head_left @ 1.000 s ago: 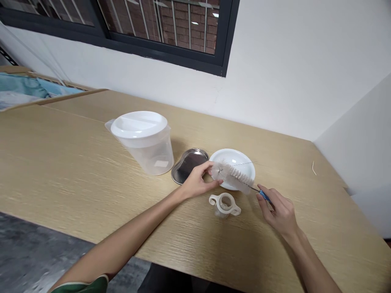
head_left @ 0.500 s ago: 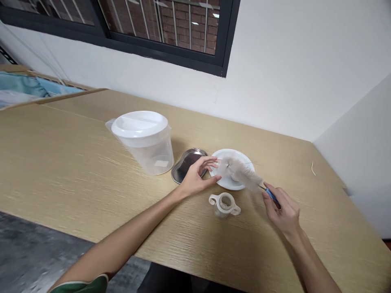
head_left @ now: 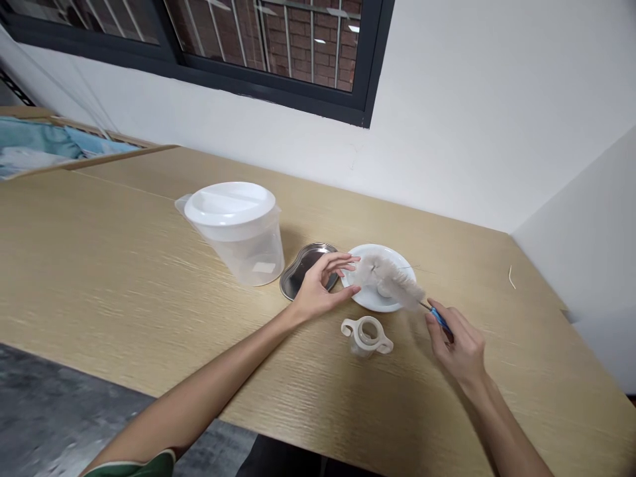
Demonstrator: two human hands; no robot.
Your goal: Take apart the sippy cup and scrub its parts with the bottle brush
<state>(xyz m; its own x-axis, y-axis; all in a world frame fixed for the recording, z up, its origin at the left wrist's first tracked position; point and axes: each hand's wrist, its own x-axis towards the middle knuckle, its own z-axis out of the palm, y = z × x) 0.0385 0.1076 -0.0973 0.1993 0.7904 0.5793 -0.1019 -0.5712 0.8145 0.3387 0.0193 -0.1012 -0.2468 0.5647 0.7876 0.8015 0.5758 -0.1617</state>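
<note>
My right hand [head_left: 460, 341] is closed around the blue handle of a bottle brush [head_left: 392, 278] with pale, fluffy bristles. The brush points up and left, its head over a white plate [head_left: 380, 306]. At the brush's far end my left hand [head_left: 328, 281] is open, thumb and fingers spread apart; whether it touches the bristles I cannot tell. Below the left hand lies a kidney-shaped metal tray [head_left: 299, 268], partly covered by that hand. A small translucent cup with two handles [head_left: 368, 334] stands upright in front of the plate.
A translucent pitcher [head_left: 243, 245] with a white lid stands left of the metal tray. On the right of the wooden table [head_left: 124, 265] lies a thin pale strip [head_left: 511, 277]. A wall and a dark-framed window [head_left: 278, 86] border the back. Blue and green cloth [head_left: 54, 146] lies at far left.
Very little differs. The whole view has shifted slightly, and both hands and the brush keep nearly the same positions over the plate.
</note>
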